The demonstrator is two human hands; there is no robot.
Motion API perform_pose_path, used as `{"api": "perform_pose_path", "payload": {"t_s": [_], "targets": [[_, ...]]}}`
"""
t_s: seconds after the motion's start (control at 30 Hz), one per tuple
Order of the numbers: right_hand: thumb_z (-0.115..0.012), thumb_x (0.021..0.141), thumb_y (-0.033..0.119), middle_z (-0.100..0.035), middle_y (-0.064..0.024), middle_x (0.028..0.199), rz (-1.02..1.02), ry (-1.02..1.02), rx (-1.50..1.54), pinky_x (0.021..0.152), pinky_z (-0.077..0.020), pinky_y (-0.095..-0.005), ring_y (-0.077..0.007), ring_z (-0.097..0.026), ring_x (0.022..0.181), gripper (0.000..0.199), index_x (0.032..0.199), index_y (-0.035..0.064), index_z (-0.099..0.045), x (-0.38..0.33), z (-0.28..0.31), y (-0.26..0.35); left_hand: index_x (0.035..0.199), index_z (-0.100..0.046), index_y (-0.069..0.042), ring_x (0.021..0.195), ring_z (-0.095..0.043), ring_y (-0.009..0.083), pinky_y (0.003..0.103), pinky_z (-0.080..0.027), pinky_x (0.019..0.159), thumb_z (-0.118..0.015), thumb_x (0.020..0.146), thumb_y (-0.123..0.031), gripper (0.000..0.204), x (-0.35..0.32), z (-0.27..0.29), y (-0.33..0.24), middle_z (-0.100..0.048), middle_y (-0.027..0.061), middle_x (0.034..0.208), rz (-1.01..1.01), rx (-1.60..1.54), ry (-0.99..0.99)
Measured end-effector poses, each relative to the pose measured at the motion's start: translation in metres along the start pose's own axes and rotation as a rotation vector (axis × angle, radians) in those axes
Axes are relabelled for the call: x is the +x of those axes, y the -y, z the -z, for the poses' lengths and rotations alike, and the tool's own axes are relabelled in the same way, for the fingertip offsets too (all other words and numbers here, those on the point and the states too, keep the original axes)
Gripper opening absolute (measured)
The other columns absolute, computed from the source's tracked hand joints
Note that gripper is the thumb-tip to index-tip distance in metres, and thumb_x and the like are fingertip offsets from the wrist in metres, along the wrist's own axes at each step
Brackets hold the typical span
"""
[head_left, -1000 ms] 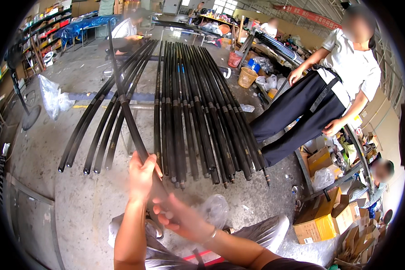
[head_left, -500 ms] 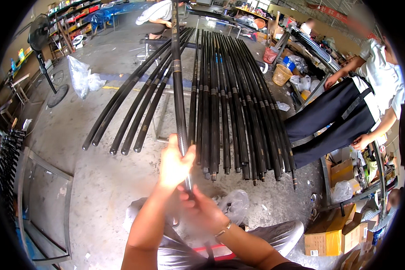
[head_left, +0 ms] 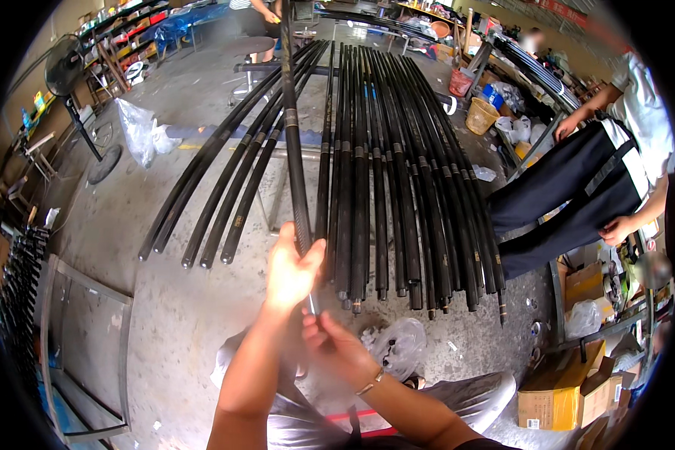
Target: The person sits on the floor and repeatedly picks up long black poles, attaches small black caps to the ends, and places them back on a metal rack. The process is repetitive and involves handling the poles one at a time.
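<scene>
Since the earlier frames the long black rod (head_left: 292, 142) has swung from a slant to nearly upright in view, and the left hand (head_left: 291, 268) has risen with it. The left hand's fingers are clenched around the rod's lower end, just in front of the row of black rods (head_left: 386, 172) lying side by side on the metal rack (head_left: 274, 202), while the right hand (head_left: 336, 346) sits just below, its fingers pinching the rod's thin butt tip. A person in dark trousers (head_left: 570, 202) stands at the right beside cardboard boxes (head_left: 570, 390), and a clear plastic bag (head_left: 139, 131) lies on the concrete floor (head_left: 165, 315).
</scene>
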State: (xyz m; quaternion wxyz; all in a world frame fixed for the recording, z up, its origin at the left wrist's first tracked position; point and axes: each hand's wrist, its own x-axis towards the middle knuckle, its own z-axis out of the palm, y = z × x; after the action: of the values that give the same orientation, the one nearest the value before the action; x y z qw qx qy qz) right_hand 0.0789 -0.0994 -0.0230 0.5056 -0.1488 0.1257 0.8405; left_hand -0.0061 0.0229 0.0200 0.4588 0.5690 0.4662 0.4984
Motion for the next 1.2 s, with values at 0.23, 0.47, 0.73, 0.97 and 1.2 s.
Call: {"api": "perform_pose_path", "payload": {"t_s": [0.23,0.47,0.73,0.97,1.2], "targets": [[-0.056,0.092,0.021,-0.062,-0.0054,0.091,0.028,-0.045,-0.131,0.068,-0.0539,-0.0212,-0.0128,-0.061,0.082,0.019,0.1,0.003,-0.058,0.008,-0.001,0.007,0.093,-0.047,-0.004,0.049,-0.053,0.0223,0.035,-0.042,0.048,-0.066,0.08,-0.013,0.025,-0.005,0.006,0.008,-0.052,0.0091,0.058,-0.168,0.291,-0.155],[-0.057,0.091,0.016,-0.057,-0.0029,0.086,0.06,0.109,-0.045,0.066,-0.0503,-0.0184,-0.0104,-0.055,0.079,0.01,0.098,0.008,-0.058,0.013,0.019,0.002,0.092,-0.044,-0.005,0.041,-0.044,0.0058,0.021,-0.037,0.038,-0.057,0.087,-0.005,0.014,-0.002,0.002,0.01,-0.044,-0.0013,0.056,-0.279,0.049,-0.031],[-0.054,0.092,0.013,-0.058,-0.0037,0.091,0.163,0.1,-0.136,0.068,-0.0497,-0.0221,-0.0118,-0.056,0.082,0.01,0.102,0.0121,-0.056,-0.003,-0.016,-0.018,0.091,-0.05,-0.004,0.039,-0.046,0.0099,0.023,-0.035,0.037,-0.058,0.087,-0.018,0.016,0.0,0.011,-0.015,-0.048,0.0003,0.053,-0.027,-0.221,0.077],[-0.053,0.093,0.011,-0.062,-0.0112,0.105,0.145,0.029,-0.292,0.067,-0.0521,-0.0224,-0.0148,-0.062,0.086,0.022,0.115,0.0092,-0.053,-0.006,-0.024,-0.007,0.089,-0.051,-0.002,0.043,-0.049,0.0107,0.024,-0.038,0.042,-0.063,0.085,-0.02,0.022,0.008,0.016,-0.008,-0.051,0.0008,0.059,0.094,-0.218,0.144],[-0.055,0.09,0.006,-0.061,-0.0127,0.113,0.155,0.085,-0.351,0.069,-0.0538,-0.0208,-0.0148,-0.063,0.089,0.028,0.119,0.0084,-0.054,-0.002,-0.009,-0.003,0.089,-0.051,-0.003,0.044,-0.049,0.0104,0.024,-0.038,0.042,-0.062,0.086,-0.016,0.018,0.009,0.013,-0.007,-0.052,0.0017,0.066,0.071,-0.278,0.196]]}}
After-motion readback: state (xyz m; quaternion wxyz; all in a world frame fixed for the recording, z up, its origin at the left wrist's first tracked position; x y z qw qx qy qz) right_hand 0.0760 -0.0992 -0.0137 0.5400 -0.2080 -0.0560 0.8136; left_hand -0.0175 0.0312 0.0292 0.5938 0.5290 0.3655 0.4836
